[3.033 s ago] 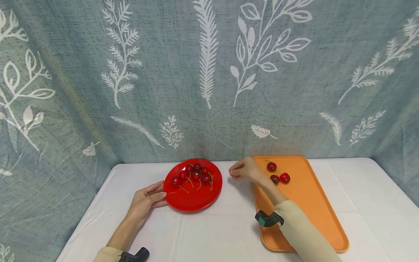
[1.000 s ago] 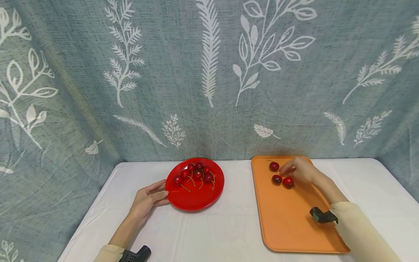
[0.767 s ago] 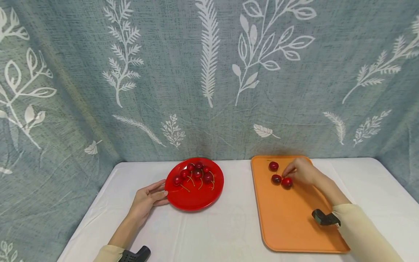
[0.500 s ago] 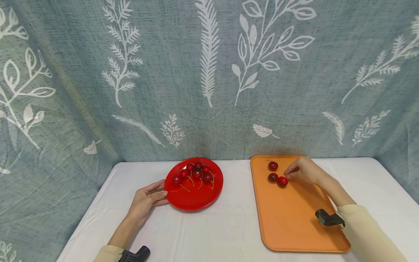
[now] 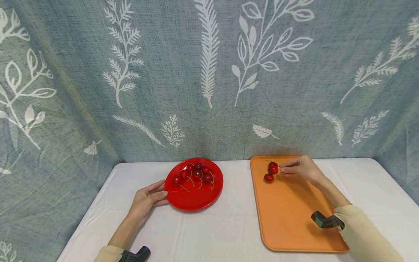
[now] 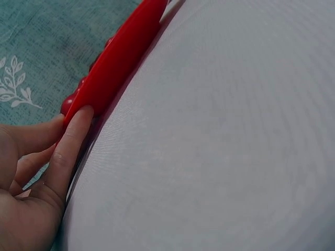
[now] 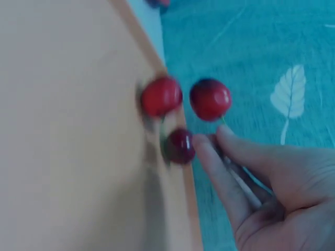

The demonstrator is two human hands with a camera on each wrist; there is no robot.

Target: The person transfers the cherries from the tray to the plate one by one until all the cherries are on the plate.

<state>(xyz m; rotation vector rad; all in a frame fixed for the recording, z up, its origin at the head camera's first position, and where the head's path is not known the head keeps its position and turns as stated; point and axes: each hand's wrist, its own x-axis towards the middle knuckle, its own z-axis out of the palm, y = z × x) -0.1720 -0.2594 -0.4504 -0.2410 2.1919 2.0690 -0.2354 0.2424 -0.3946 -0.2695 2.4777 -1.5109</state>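
Note:
On the left, my left hand (image 5: 147, 198) holds the red plate (image 5: 193, 202) at its left rim, thumb and fingers at the edge. Several cherries (image 5: 197, 174) with green stems lie on the plate's far half. My right hand (image 5: 302, 170) pinches the stem of a red cherry (image 7: 210, 99), which hangs off the fingertips over the far end of the orange tray (image 5: 294, 214). Two other cherries are on the tray: a dark one (image 5: 272, 165) partly behind the held one, and another (image 5: 269, 178) just nearer.
A white cloth (image 5: 229, 222) covers the table, showing between plate and tray. Behind it hangs a blue-green curtain (image 5: 183, 91) with white leaf prints, close to the far edges of plate and tray.
My right hand has gone from between plate and tray to the cherries, taken one by its stem and raised it, shifting leftward. One cherry moved slightly left. The left hand stayed put.

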